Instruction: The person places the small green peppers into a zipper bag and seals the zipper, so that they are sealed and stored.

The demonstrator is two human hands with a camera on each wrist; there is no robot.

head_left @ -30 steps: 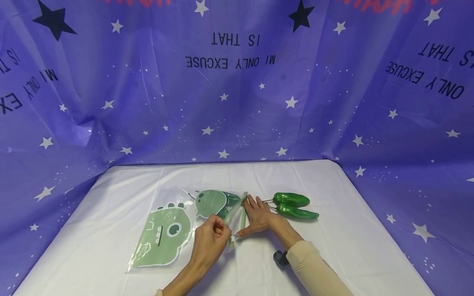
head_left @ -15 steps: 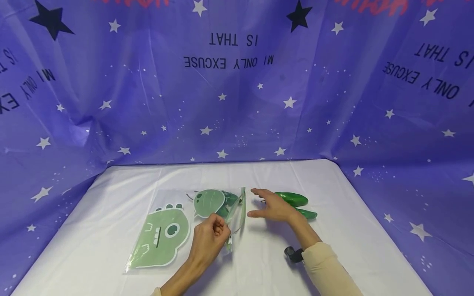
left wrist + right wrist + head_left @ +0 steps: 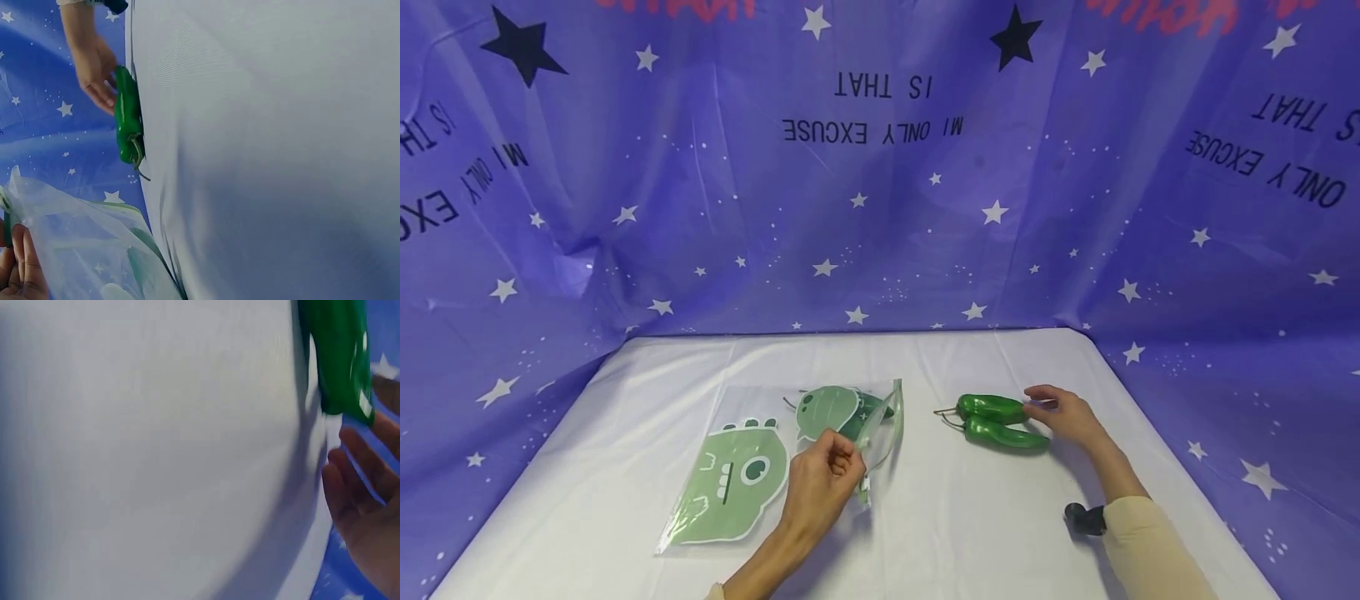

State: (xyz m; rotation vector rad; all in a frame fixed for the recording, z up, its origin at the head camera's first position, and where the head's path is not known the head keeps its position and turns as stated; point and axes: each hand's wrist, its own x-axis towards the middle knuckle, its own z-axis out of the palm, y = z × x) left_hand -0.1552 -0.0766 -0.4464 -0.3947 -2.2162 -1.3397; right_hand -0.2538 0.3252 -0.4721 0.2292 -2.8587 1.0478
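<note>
We begin at the fingers of the left hand (image 3: 823,475): they are curled, and the thumb and the first finger pinch the edge of a transparent bag (image 3: 730,496) at its mouth. This upper layer is lifted, so the mouth stands partly open, towards the right side. The fingers of the right hand (image 3: 1071,421) are apart and a little bent, around the tip of the farther green pepper (image 3: 991,407) (whether they touch its skin, we cannot tell).

Beside this pepper, the nearer green pepper (image 3: 1006,434) lies along it on the surface (image 3: 985,533), and both turn their thin stems to the bag, with a gap between. The bag lies flat for its larger part; we see on it a printed light-green monster with one eye. Through the plastic, near the mouth, we notice dark green contents (image 3: 872,414), partly hidden by a second printed figure.

Farther out, we find a black device (image 3: 1084,518) at the right wrist, next to a beige sleeve (image 3: 1153,542). The surface carries a white cloth, and behind it hangs a purple curtain (image 3: 880,267) with stars and upside-down lettering.
</note>
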